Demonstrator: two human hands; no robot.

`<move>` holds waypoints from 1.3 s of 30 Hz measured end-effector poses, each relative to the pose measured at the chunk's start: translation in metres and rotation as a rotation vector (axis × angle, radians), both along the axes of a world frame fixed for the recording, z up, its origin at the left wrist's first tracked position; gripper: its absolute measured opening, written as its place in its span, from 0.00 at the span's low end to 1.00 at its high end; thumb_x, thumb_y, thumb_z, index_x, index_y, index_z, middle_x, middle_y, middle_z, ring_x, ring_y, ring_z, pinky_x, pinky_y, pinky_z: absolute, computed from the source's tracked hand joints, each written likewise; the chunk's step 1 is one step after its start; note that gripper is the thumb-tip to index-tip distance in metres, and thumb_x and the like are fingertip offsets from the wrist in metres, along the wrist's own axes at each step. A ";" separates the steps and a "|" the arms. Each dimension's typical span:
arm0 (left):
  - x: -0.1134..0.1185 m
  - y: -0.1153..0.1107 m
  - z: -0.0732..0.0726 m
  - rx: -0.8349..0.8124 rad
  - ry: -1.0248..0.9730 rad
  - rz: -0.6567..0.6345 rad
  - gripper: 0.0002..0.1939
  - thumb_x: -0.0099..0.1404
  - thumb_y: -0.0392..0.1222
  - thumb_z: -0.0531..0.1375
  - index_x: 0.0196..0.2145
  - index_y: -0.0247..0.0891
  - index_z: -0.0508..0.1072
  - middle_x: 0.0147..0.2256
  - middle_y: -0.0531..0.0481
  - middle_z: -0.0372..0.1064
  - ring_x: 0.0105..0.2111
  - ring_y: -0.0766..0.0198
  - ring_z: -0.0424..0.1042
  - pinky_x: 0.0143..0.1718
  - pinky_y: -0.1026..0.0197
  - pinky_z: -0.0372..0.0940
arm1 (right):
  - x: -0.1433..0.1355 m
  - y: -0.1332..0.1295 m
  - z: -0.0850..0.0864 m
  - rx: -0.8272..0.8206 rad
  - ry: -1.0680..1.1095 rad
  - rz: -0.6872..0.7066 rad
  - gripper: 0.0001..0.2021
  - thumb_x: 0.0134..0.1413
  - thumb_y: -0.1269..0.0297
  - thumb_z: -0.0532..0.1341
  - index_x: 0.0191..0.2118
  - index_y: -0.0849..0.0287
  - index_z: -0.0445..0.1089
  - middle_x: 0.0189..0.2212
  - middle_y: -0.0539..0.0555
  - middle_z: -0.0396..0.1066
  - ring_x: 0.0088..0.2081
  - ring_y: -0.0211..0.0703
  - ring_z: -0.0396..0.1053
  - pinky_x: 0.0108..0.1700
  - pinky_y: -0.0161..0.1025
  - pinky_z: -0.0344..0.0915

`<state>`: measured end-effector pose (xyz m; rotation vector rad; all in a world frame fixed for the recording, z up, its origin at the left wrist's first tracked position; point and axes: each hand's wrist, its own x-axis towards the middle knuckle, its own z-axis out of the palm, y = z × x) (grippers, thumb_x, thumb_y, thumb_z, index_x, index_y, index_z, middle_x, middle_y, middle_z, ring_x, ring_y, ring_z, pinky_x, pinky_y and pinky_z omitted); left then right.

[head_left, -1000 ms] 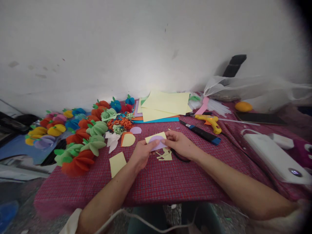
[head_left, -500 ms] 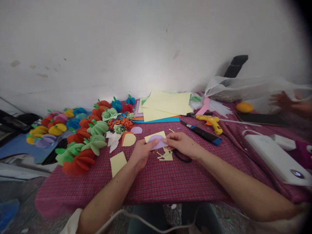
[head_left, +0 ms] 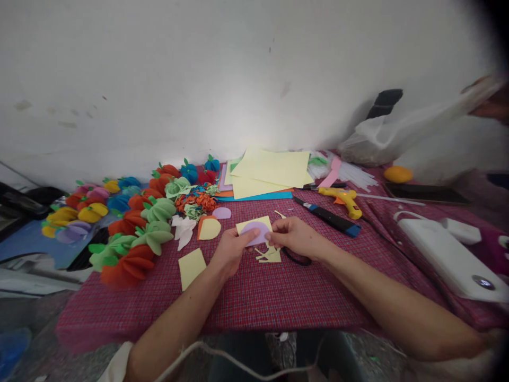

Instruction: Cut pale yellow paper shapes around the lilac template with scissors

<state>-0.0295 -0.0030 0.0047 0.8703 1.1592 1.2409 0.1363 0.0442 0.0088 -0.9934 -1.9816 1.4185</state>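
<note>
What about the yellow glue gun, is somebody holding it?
No, the yellow glue gun lies on the checked cloth, with no hand on it.

A single view, worn on the person's head, looks forward and steeply down from above their lap. Both forearms enter from the lower edge and lower right, reaching toward the centre. The checked tablecloth [head_left: 318, 297] spans the middle and lower frame, close by; the pale wall [head_left: 199, 69] fills the upper part, farther off. Darkness covers the upper right corner.
</note>
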 end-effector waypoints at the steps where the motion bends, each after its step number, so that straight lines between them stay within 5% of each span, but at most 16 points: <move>1: 0.000 0.000 0.001 -0.011 -0.014 -0.005 0.15 0.46 0.43 0.65 0.31 0.32 0.74 0.28 0.46 0.71 0.26 0.66 0.67 0.24 0.66 0.57 | 0.000 0.000 0.000 0.010 -0.008 -0.003 0.10 0.48 0.60 0.57 0.22 0.60 0.68 0.19 0.50 0.69 0.21 0.35 0.64 0.24 0.32 0.60; 16: 0.004 -0.002 0.003 -0.005 -0.066 -0.034 0.11 0.47 0.41 0.64 0.29 0.32 0.74 0.28 0.47 0.72 0.27 0.64 0.69 0.29 0.63 0.62 | -0.003 -0.003 0.002 0.037 -0.034 0.025 0.11 0.47 0.62 0.56 0.20 0.61 0.67 0.17 0.48 0.67 0.19 0.33 0.60 0.22 0.31 0.56; 25: 0.001 0.004 0.001 0.017 -0.130 0.097 0.11 0.46 0.39 0.65 0.29 0.32 0.73 0.27 0.49 0.72 0.27 0.65 0.69 0.30 0.62 0.63 | 0.006 0.003 0.012 0.122 -0.074 0.074 0.09 0.50 0.62 0.54 0.27 0.60 0.68 0.22 0.50 0.69 0.24 0.37 0.66 0.27 0.32 0.60; 32: -0.008 0.008 0.007 0.033 -0.226 0.263 0.11 0.43 0.37 0.66 0.26 0.32 0.72 0.24 0.51 0.71 0.24 0.69 0.68 0.24 0.68 0.61 | 0.028 -0.010 0.026 0.551 -0.585 0.025 0.13 0.46 0.68 0.57 0.41 0.59 0.66 0.30 0.54 0.70 0.32 0.43 0.67 0.33 0.35 0.59; 39: -0.018 0.009 0.011 0.019 -0.350 0.248 0.12 0.42 0.35 0.66 0.27 0.34 0.71 0.24 0.53 0.71 0.22 0.70 0.68 0.18 0.69 0.57 | 0.033 -0.027 0.012 0.642 -0.782 0.029 0.15 0.47 0.69 0.54 0.44 0.61 0.64 0.37 0.58 0.68 0.38 0.46 0.66 0.40 0.38 0.58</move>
